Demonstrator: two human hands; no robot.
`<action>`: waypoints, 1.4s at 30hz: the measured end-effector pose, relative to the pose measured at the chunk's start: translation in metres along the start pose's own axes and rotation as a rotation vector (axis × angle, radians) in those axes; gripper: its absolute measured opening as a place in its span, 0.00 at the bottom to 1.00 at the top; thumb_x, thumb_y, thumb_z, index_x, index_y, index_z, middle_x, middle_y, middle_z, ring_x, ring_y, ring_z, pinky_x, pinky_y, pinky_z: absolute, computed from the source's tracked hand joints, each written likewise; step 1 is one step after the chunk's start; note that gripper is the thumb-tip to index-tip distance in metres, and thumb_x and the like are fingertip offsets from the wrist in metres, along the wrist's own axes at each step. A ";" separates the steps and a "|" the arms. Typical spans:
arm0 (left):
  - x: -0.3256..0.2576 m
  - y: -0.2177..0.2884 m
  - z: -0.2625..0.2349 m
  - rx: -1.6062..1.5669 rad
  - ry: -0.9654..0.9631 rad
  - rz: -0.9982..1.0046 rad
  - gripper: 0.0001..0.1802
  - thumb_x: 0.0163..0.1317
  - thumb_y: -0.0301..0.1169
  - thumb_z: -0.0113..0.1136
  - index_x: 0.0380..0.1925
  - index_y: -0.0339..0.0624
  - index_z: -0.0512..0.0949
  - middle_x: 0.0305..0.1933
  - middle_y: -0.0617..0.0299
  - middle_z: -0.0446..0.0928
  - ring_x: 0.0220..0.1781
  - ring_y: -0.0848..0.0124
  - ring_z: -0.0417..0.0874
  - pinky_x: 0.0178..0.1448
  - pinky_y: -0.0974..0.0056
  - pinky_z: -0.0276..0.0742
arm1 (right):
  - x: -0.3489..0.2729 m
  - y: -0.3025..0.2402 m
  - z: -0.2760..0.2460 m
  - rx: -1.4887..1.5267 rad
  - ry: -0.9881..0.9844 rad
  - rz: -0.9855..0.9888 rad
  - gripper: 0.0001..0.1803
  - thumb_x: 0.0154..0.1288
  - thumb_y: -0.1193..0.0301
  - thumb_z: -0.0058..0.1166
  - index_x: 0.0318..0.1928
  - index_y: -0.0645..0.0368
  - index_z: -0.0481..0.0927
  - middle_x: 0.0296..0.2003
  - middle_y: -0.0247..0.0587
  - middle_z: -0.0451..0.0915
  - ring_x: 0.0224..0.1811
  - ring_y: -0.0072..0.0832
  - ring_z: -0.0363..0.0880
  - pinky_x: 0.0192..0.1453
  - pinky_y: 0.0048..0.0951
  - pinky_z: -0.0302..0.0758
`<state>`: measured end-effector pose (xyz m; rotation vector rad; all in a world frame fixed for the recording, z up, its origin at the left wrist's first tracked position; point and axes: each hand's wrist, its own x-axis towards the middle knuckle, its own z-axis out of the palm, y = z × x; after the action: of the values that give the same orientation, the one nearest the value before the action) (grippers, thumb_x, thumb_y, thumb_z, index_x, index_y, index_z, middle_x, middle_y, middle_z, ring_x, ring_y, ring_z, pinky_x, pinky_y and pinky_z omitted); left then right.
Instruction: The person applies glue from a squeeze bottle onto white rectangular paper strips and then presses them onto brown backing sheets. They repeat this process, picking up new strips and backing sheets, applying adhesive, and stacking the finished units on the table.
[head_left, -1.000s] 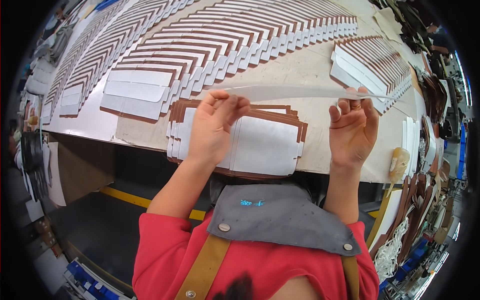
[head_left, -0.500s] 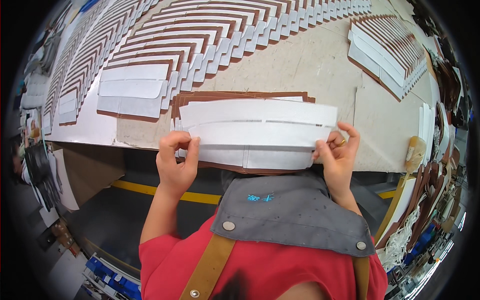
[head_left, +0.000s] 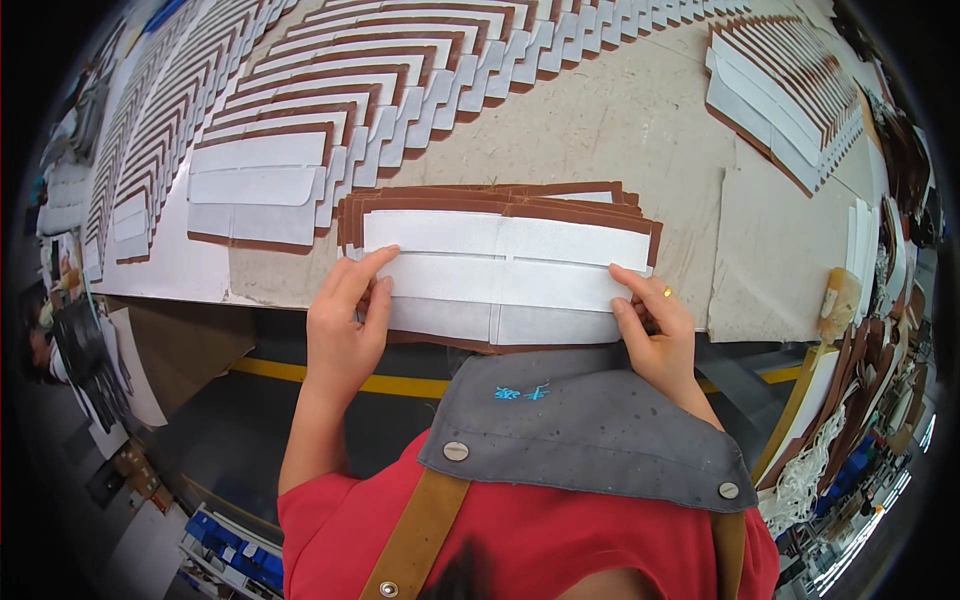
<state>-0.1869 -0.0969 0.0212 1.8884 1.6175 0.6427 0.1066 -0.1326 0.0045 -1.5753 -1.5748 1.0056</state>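
A white backing panel [head_left: 450, 275] with a slit along its length lies flat on the top brown leather piece [head_left: 590, 208] of a fanned stack at the table's front edge. My left hand [head_left: 350, 305] is at the panel's left end, with index finger and thumb spread and their tips resting on it. At the other end, my right hand [head_left: 655, 325] touches the panel with index finger and thumb apart, the other fingers curled. Neither hand lifts it. Brown edges show around the white panel; the lower layers are mostly hidden.
Long overlapping rows of white-backed brown pieces [head_left: 255, 190] cover the left and far table. Another fanned group [head_left: 765, 115] lies at the right. A brush-like tool with a yellowish handle [head_left: 833, 295] stands by the right edge, near hanging brown strips [head_left: 850, 385].
The white panel has come down flat onto the brown leather and lines up with it. Both hands have loosened from a pinch, with their index fingers now on the panel's top.
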 end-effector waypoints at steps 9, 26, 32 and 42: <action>0.004 0.002 -0.002 -0.023 -0.042 -0.059 0.18 0.55 0.18 0.54 0.47 0.41 0.77 0.25 0.61 0.67 0.24 0.73 0.68 0.28 0.70 0.68 | 0.003 -0.002 -0.001 -0.044 -0.031 0.015 0.17 0.57 0.81 0.54 0.49 0.61 0.78 0.22 0.34 0.68 0.22 0.19 0.63 0.26 0.19 0.62; 0.007 0.004 -0.003 0.048 -0.060 -0.062 0.17 0.57 0.19 0.53 0.48 0.41 0.76 0.26 0.61 0.65 0.23 0.73 0.67 0.28 0.70 0.66 | 0.003 -0.002 -0.003 -0.039 -0.052 0.021 0.20 0.57 0.81 0.55 0.52 0.61 0.76 0.22 0.33 0.67 0.22 0.18 0.62 0.25 0.19 0.62; 0.006 0.009 0.000 0.126 -0.071 -0.065 0.17 0.58 0.20 0.52 0.48 0.41 0.76 0.27 0.59 0.66 0.21 0.69 0.68 0.28 0.67 0.68 | 0.005 -0.006 -0.007 -0.050 -0.094 0.017 0.23 0.58 0.81 0.54 0.56 0.61 0.73 0.23 0.34 0.66 0.21 0.20 0.61 0.25 0.20 0.63; 0.006 0.010 0.001 0.187 -0.060 -0.051 0.18 0.58 0.19 0.52 0.48 0.41 0.76 0.25 0.60 0.65 0.21 0.71 0.68 0.27 0.67 0.67 | 0.010 -0.012 -0.011 -0.091 -0.156 0.086 0.23 0.61 0.78 0.51 0.58 0.60 0.70 0.24 0.38 0.68 0.23 0.26 0.67 0.27 0.26 0.66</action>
<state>-0.1780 -0.0926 0.0269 1.9704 1.7318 0.4218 0.1105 -0.1221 0.0198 -1.6730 -1.6910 1.1411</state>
